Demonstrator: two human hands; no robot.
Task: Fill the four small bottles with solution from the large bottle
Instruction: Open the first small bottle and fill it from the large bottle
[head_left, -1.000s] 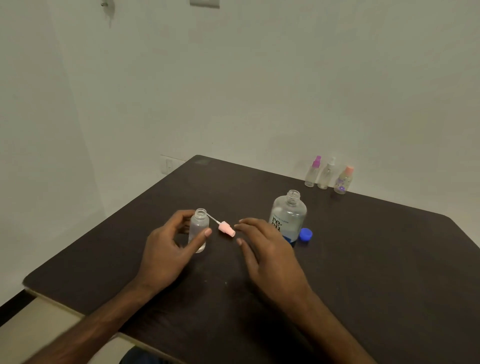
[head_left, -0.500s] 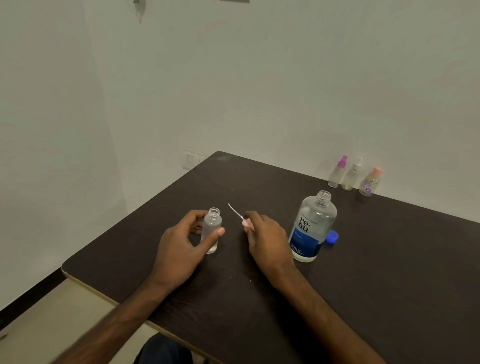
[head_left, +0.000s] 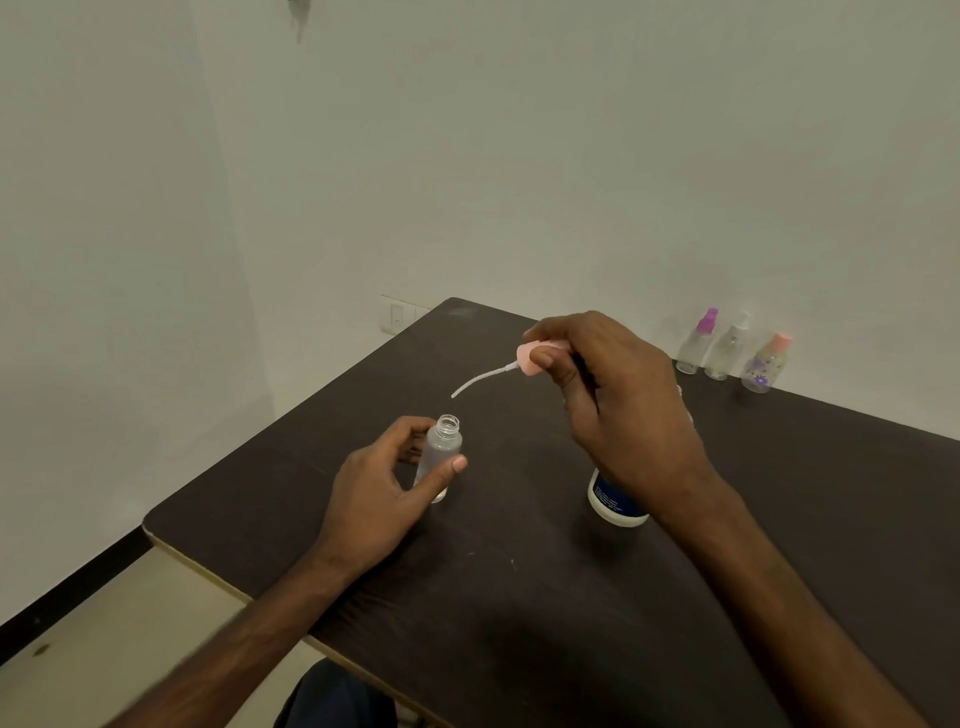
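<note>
A small clear bottle stands uncapped on the dark table, and my left hand grips it around the body. My right hand is raised above the table and pinches a pink spray cap, whose white dip tube curves down toward the open bottle mouth without reaching it. The large bottle stands behind my right wrist; only its white base and blue label show. Three more small bottles stand capped by the far wall: purple cap, clear cap, pink cap.
The table's left edge and near edge run close to my left forearm. A wall socket sits beyond the table's far left corner. Pale floor lies to the lower left.
My right hand picked the pink spray cap up off the table and lifted it, tube pointing at the small bottle. The left hand kept its hold. The camera moved closer.
</note>
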